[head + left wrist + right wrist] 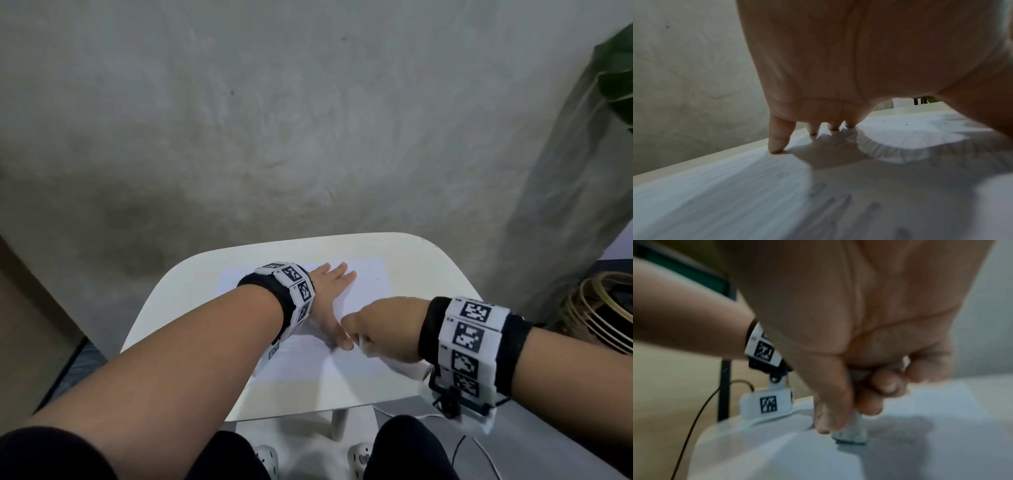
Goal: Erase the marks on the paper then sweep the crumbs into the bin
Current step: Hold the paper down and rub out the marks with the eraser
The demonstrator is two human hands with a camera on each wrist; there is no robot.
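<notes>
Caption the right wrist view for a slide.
Right hand pinches an eraser against the paper on the white table.

Light dim, soft, greyish. Head view sharp mid-frame, edges bowed by wide lens. Left wrist view: paper [735, 186] streaked with blur, hand shadow on it. Right wrist view smeared throughout; eraser [852, 433] soft-edged.

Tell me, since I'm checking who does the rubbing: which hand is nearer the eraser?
Right. The right hand pinches the eraser and presses it on the paper. The left hand lies flat on the paper beside it, thumb close by.
</notes>
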